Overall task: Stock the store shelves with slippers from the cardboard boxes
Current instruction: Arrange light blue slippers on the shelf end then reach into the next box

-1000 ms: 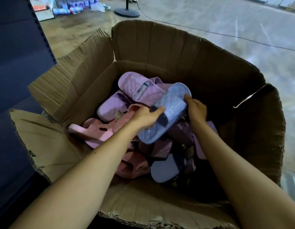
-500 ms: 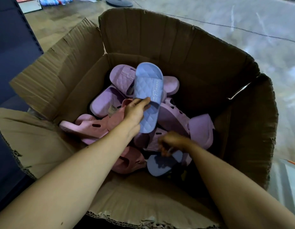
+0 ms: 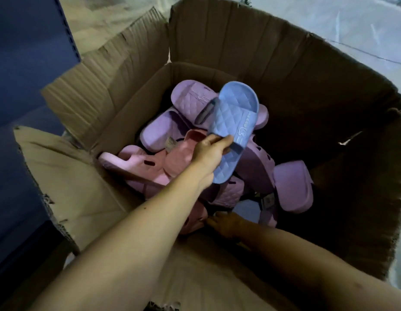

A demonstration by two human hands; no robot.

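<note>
cardboard box (image 3: 217,41): pink, lilac slippers (image 3: 159,129) | left hand (image 3: 208,153) grips blue slipper (image 3: 235,113) | right hand (image 3: 226,224) among them, grip unclear

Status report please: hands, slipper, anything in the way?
Left hand grips blue slipper, aloft. Right hand low in cardboard box, grip unclear. Pink slippers and purple slippers crowd it.

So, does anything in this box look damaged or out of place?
Yes. The cardboard box is worn: its left flap edges are ragged, and a slit in its right wall lets light through. The slippers lie jumbled.
</note>
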